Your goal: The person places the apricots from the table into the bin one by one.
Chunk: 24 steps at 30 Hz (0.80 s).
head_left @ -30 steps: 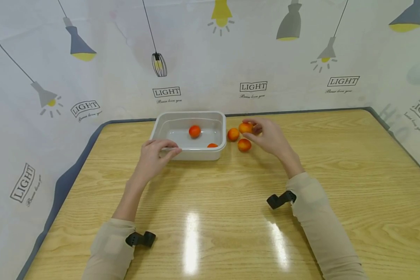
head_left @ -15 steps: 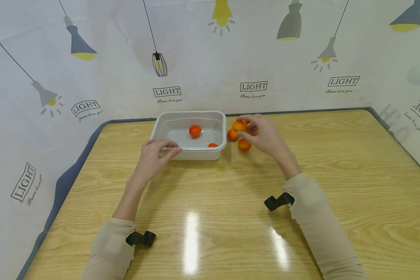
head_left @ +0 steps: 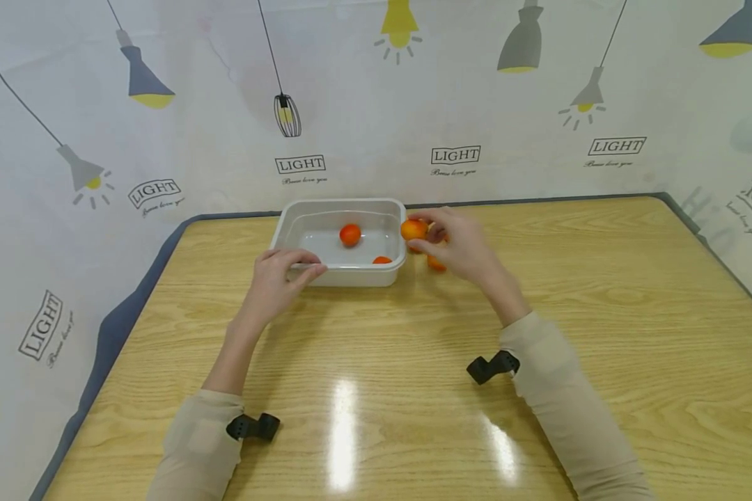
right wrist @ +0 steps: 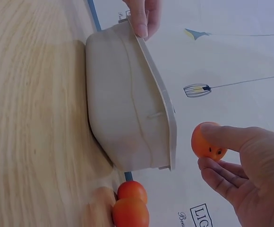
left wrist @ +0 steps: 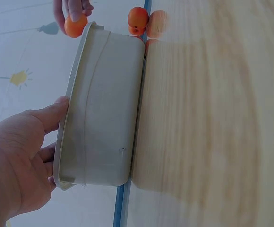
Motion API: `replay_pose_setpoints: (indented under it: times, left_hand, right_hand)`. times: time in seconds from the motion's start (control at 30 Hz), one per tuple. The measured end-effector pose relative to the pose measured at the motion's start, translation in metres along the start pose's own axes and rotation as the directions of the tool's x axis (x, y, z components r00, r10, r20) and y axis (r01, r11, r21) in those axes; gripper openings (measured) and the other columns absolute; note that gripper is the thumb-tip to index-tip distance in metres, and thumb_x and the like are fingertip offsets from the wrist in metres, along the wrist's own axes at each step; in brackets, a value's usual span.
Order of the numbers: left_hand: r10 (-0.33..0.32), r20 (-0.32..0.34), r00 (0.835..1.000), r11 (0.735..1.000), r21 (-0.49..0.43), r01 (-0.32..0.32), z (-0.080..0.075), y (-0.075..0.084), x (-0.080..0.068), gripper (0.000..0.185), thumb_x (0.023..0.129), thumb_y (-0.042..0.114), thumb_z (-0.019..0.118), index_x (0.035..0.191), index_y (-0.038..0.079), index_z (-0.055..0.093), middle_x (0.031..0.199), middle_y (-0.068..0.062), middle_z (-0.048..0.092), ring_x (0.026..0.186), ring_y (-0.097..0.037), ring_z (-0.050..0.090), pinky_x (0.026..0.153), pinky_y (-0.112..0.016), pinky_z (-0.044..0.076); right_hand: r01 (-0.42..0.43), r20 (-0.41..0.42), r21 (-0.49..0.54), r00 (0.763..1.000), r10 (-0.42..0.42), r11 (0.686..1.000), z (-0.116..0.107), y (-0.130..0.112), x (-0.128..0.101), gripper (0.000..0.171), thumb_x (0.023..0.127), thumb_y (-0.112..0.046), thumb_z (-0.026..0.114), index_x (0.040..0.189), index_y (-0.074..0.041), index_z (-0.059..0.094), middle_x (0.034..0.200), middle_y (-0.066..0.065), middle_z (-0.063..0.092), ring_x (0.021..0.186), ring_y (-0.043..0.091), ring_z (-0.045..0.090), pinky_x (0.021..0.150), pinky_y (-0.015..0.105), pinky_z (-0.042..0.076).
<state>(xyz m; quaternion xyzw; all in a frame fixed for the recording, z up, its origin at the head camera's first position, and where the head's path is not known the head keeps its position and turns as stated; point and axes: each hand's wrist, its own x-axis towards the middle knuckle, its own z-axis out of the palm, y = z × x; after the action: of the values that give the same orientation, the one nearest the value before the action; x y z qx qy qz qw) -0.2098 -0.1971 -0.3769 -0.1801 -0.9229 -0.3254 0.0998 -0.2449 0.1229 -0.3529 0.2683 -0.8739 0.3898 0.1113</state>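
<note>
A white plastic tub point(head_left: 301, 223) stands on the wooden table, with two orange fruits point(head_left: 350, 234) inside it. My left hand point(head_left: 280, 270) grips the tub's near left rim point(left wrist: 66, 142); its fingers point(right wrist: 144, 16) hook over the edge. My right hand point(head_left: 445, 236) pinches another orange fruit point(head_left: 413, 229) in its fingertips, in the air just at the tub's right rim. The right wrist view shows this fruit point(right wrist: 209, 141) level with the rim and slightly outside it. Two more fruits point(right wrist: 131, 202) lie on the table right of the tub, partly hidden behind my right hand in the head view.
The table point(head_left: 413, 390) is backed by a white printed curtain point(head_left: 225, 104) on the far and left sides. Its grey edge point(head_left: 125, 313) runs along the left. Black straps point(head_left: 491, 367) sit at both wrists.
My right hand lifted one fruit from the group on the table and carried it left to the tub's right rim. The left hand and the tub stayed still.
</note>
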Motion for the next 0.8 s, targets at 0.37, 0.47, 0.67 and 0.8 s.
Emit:
replay_pose_setpoints:
  times: [0.37, 0.47, 0.67, 0.8]
  left_hand:
    - [0.01, -0.016, 1.0, 1.0, 0.004, -0.01, 0.001, 0.0, 0.0, 0.023, 0.096, 0.026, 0.072, 0.106, 0.005, 0.075, 0.107, -0.008, 0.075, 0.108, -0.028, 0.064, 0.114, -0.053, 0.023]
    - [0.009, -0.017, 1.0, 1.0, 0.007, -0.009, 0.002, -0.001, 0.0, 0.024, 0.095, 0.026, 0.072, 0.106, 0.005, 0.075, 0.107, -0.008, 0.075, 0.109, -0.028, 0.064, 0.114, -0.053, 0.023]
    - [0.009, -0.018, 1.0, 1.0, 0.007, -0.008, 0.002, -0.002, 0.0, 0.023, 0.095, 0.026, 0.072, 0.106, 0.006, 0.075, 0.107, -0.008, 0.075, 0.109, -0.028, 0.064, 0.114, -0.053, 0.023]
    - [0.012, -0.025, 1.0, 1.0, 0.007, -0.012, 0.002, -0.003, 0.0, 0.022, 0.095, 0.026, 0.073, 0.105, 0.006, 0.075, 0.106, -0.008, 0.075, 0.109, -0.028, 0.064, 0.114, -0.053, 0.023]
  right_hand:
    - [0.066, 0.016, 0.031, 0.998, -0.067, 0.997, 0.017, -0.008, -0.001, 0.04, 0.09, -0.01, 0.078, 0.127, -0.002, 0.066, 0.111, 0.015, 0.067, 0.085, 0.024, 0.064, 0.075, 0.037, 0.055]
    - [0.081, 0.018, 0.049, 0.996, -0.082, 0.996, 0.021, -0.01, -0.001, 0.041, 0.09, -0.009, 0.078, 0.128, -0.001, 0.066, 0.11, 0.015, 0.067, 0.085, 0.024, 0.063, 0.077, 0.037, 0.055]
    - [0.112, 0.026, 0.071, 0.993, -0.114, 0.991, 0.028, -0.009, 0.0, 0.043, 0.091, -0.007, 0.077, 0.132, -0.001, 0.064, 0.119, 0.015, 0.067, 0.088, 0.023, 0.067, 0.082, 0.034, 0.057]
    - [0.12, 0.023, 0.072, 0.992, -0.122, 0.99, 0.03, -0.01, 0.001, 0.045, 0.091, -0.005, 0.076, 0.133, 0.0, 0.062, 0.119, 0.016, 0.068, 0.09, 0.024, 0.069, 0.083, 0.035, 0.057]
